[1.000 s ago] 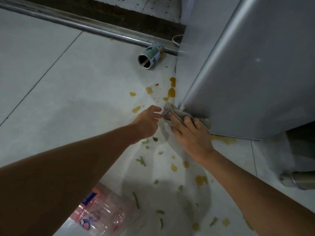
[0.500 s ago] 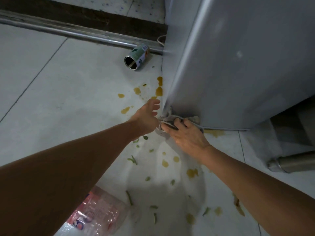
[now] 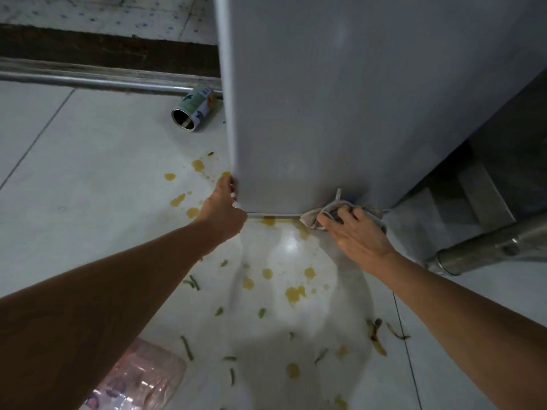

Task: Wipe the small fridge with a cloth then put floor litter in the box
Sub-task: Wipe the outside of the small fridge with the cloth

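Since the earlier frame the right hand [image 3: 359, 235] has carried the cloth [image 3: 334, 213] from the fridge's near left corner to its near right corner, and the left hand [image 3: 220, 210] has moved onto the left corner edge.

The fridge [image 3: 340, 99] fills the upper centre; its top is cut off by the frame. The floor [image 3: 88, 187] around the fridge is pale tile with dark grout lines. Behind the fridge's left side a metal rail [image 3: 88, 81] runs along a dark strip. To the right of the fridge stands a steel structure, partly out of frame, with a steel cylinder [image 3: 488, 250] lying below it.

Below the fridge, at the bottom edge, a pink plastic bottle [image 3: 142, 377] is largely hidden by the left forearm. An open can [image 3: 192, 109] lies on its side just left of the fridge. Yellow spill spots [image 3: 294, 294] and green vegetable scraps [image 3: 187, 347] are scattered in front of the fridge.

Right grip: fingers spread flat, pressing the cloth against the fridge base. Left grip: fingers wrapped round the corner edge, their tips hidden.
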Motion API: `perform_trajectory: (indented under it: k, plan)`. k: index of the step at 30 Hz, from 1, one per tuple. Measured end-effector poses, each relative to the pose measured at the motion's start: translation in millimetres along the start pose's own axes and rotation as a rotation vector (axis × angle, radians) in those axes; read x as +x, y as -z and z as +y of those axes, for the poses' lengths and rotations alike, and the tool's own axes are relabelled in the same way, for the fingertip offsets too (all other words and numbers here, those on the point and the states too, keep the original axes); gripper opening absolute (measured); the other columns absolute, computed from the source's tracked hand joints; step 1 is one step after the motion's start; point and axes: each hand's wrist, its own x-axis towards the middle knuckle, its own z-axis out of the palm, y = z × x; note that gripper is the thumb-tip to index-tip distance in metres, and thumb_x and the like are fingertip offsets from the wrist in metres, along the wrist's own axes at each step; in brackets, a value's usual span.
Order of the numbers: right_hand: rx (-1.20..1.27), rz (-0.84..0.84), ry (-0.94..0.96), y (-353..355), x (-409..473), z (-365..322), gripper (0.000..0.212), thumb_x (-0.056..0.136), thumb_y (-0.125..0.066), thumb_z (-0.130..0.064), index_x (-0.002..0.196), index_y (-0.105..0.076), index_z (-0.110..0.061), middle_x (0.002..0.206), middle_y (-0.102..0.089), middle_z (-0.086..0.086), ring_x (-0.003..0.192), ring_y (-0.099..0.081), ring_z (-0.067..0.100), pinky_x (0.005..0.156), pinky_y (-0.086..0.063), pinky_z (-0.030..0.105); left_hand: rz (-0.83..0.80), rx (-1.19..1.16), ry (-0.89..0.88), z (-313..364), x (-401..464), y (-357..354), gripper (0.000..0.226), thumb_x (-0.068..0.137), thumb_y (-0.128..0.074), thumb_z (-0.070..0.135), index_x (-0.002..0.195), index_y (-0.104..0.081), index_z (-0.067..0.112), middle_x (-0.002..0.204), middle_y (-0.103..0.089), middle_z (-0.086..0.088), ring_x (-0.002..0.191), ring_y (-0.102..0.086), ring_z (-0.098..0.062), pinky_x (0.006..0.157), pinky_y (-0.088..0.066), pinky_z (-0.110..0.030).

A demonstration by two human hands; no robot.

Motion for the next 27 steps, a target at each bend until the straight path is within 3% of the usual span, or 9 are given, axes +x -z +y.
perform_trajectory:
  k: [5, 11, 14, 19, 23, 27]
  plan:
    - [0.042, -0.137, -0.053, -21, -17, 17, 0.047, 0.091, -0.044, -0.011, 0.138, -0.04, -0.009, 0.149, -0.021, 0.002, 0.113, -0.04, 0.034, 0.088, -0.04, 0.044, 0.049, 0.039, 0.062, 7, 0, -6, 0.063, 0.076, -0.048, -0.008, 0.131, -0.033, 0.019, 0.131, -0.048, -0.003, 0.114, -0.049, -0.025, 0.086, -0.053, -0.048]
    - [0.08, -0.238, -0.319, -35, -46, 37, 0.043, 0.091, -0.042, -0.016, 0.134, -0.044, -0.011, 0.142, -0.033, 0.004, 0.111, -0.045, 0.031, 0.085, -0.042, 0.041, 0.089, 0.047, 0.126, 15, -5, -14, 0.069, 0.079, -0.051, -0.007, 0.139, -0.027, 0.018, 0.137, -0.046, -0.007, 0.103, -0.049, -0.021, 0.081, -0.053, -0.038]
    - [0.227, -0.309, -0.467, -36, -53, 39, 0.038, 0.093, -0.042, -0.02, 0.13, -0.047, -0.015, 0.144, -0.028, 0.004, 0.112, -0.041, 0.031, 0.09, -0.039, 0.04, 0.09, 0.045, 0.148, 19, -8, -17, 0.068, 0.079, -0.051, -0.004, 0.139, -0.026, 0.016, 0.134, -0.047, -0.008, 0.098, -0.048, -0.02, 0.077, -0.049, -0.035]
    - [0.638, -0.253, -0.907, -18, -64, 37, 0.03, 0.095, -0.046, -0.024, 0.124, -0.053, -0.018, 0.141, -0.027, 0.004, 0.114, -0.038, 0.032, 0.083, -0.046, 0.045, 0.11, 0.033, 0.153, 23, -17, -22, 0.069, 0.08, -0.05, -0.004, 0.142, -0.024, 0.013, 0.114, -0.043, -0.002, 0.098, -0.048, -0.02, 0.077, -0.048, -0.035]
    - [1.142, -0.114, -1.213, 1, -58, 32, 0.045, 0.084, -0.061, -0.006, 0.125, -0.051, -0.019, 0.142, -0.026, 0.011, 0.118, -0.041, 0.036, 0.095, -0.044, 0.043, 0.093, 0.2, 0.135, 19, -34, -33, 0.067, 0.081, -0.052, -0.002, 0.141, -0.024, 0.01, 0.138, -0.044, -0.012, 0.113, -0.051, -0.028, 0.087, -0.047, -0.035]
    - [1.71, 0.117, -1.528, -3, -49, 41, 0.039, 0.092, -0.044, -0.002, 0.129, -0.049, -0.014, 0.112, -0.055, 0.011, 0.089, -0.057, 0.021, 0.074, -0.051, 0.03, -0.036, 0.568, -0.18, 33, -45, -56, 0.063, 0.078, -0.049, -0.002, 0.136, -0.033, 0.016, 0.135, -0.048, -0.009, 0.12, -0.049, -0.029, 0.096, -0.045, -0.038]
